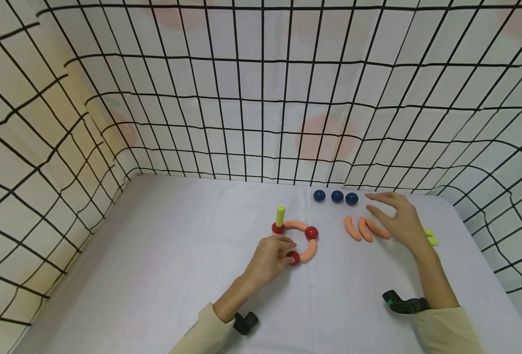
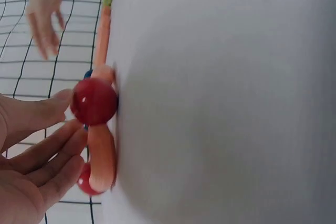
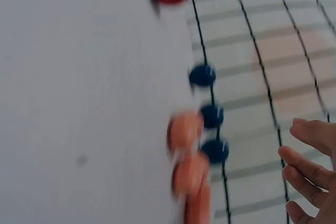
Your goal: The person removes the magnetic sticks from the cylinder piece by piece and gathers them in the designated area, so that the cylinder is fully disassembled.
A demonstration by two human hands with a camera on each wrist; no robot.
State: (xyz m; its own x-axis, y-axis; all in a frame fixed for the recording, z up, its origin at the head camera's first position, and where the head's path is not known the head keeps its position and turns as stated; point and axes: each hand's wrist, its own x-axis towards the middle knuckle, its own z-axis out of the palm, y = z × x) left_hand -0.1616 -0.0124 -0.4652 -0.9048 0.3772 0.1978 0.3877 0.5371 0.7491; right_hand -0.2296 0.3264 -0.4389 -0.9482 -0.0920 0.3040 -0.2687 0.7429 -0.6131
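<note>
In the head view, my left hand [image 1: 270, 258] is at the near side of a ring of red balls and curved orange pieces [image 1: 308, 251]. Its thumb and fingers pinch the nearest red ball [image 1: 293, 258]; the left wrist view shows this red ball [image 2: 94, 101] at the thumb tip. A yellow-green stick [image 1: 280, 215] stands upright on the ring's far-left red ball [image 1: 278, 228]. The hand hides the ring's left side. My right hand [image 1: 400, 221] hovers with parted fingers, holding nothing, beside three dark blue balls [image 1: 351, 198] and above loose curved orange pieces [image 1: 364, 229].
Yellow-green sticks [image 1: 432, 241] lie partly hidden behind the right wrist. A black net [image 1: 261, 103] borders the white table [image 1: 155, 275] at the back and both sides. Each wrist wears a black camera [image 1: 246, 323].
</note>
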